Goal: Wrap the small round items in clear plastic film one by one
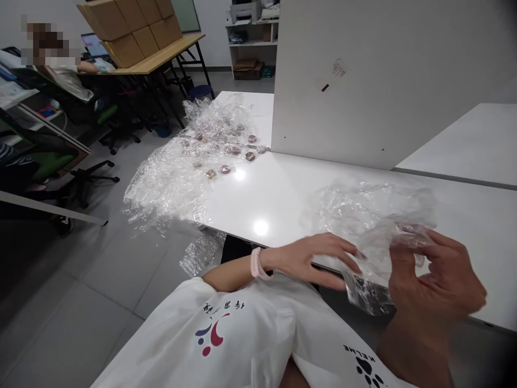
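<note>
My right hand (442, 275) is closed in a pinch on a piece of crumpled clear plastic wrap (371, 210) over the front edge of the white table (294, 186). From the fingers the wrap spreads back across the tabletop, and part of it hangs below the edge. My left hand (319, 256), with a pink band (258, 264) on its wrist, reaches toward the same wrap. Its thumb and fingers are apart, close to the hanging part; whether the fingertips touch it I cannot tell.
At the table's left end lies a large heap of clear plastic (169, 167) with several small pink and brownish pieces (225, 169) among it. A white upright panel (343, 108) stands along the back. Another person (68, 75) sits at the far left near stacked cartons (125, 48).
</note>
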`<state>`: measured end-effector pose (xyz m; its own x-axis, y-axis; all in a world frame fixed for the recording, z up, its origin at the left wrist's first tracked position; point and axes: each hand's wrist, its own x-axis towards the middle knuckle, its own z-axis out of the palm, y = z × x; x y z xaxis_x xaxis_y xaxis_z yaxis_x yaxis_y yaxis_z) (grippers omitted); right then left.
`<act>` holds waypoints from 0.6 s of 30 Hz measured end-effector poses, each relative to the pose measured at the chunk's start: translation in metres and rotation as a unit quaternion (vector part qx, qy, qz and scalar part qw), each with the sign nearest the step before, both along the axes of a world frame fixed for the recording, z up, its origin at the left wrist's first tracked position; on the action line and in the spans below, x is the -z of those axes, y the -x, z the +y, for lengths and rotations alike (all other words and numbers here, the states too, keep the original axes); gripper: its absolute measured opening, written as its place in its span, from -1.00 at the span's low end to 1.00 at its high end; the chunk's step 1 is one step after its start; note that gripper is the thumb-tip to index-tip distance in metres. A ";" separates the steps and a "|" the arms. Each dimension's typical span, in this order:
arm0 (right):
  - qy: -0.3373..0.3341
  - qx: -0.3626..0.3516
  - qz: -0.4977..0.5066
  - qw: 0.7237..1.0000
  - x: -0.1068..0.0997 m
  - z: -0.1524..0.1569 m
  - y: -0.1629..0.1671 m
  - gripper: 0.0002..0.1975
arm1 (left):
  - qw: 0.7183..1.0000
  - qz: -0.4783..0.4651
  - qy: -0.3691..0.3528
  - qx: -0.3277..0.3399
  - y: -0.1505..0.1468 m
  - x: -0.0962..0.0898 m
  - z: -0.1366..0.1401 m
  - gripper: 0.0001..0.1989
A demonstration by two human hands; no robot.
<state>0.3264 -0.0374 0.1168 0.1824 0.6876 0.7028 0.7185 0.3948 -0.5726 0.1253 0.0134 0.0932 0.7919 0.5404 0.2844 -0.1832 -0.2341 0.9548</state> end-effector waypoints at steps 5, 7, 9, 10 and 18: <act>0.105 -0.288 -0.204 0.930 -0.004 0.006 0.050 -0.78 | 0.898 -0.096 0.418 -0.095 0.061 0.014 0.018 -0.17; 0.179 -0.354 -0.222 0.891 0.017 0.019 0.073 -0.73 | 0.881 -0.067 0.441 -0.161 0.082 0.028 0.025 -0.22; 0.227 -0.390 -0.189 0.872 0.042 0.036 0.088 -0.65 | 0.882 -0.005 0.398 -0.253 0.097 0.041 0.032 -0.28; 0.234 -0.385 -0.166 0.877 0.055 0.044 0.090 -0.62 | 0.880 0.025 0.366 -0.301 0.102 0.047 0.036 -0.30; 0.294 -0.183 -0.275 0.897 0.123 0.072 0.022 -0.54 | 0.806 0.083 0.300 -0.503 0.132 0.057 0.086 -0.78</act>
